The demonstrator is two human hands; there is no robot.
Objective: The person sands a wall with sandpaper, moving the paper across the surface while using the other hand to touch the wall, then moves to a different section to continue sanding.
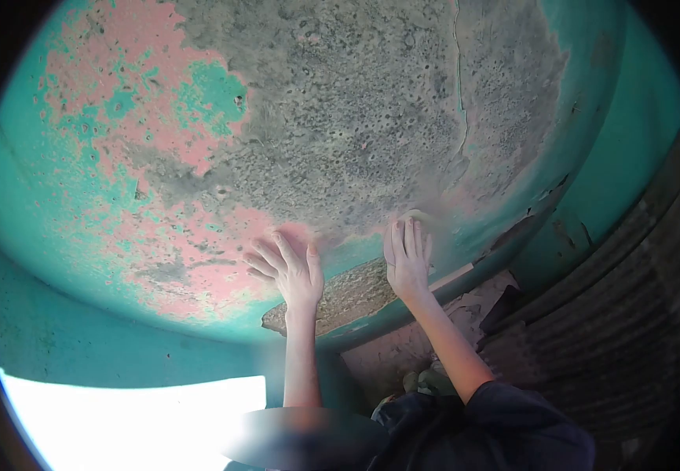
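Both hands flat against peeling wall point(340, 118), fingers spread wide, holding nothing. Left hand point(289, 271) pressed on pink patch point(199, 275) at lower edge of wall's bare grey area, fingers point(265, 255) fanned toward upper left; right hand point(407, 259) just beside it, fingers point(411, 235) closer together, tips at blurred tan spot on wall. Rough concrete ledge point(348, 298) just below wall, between the two wrists.
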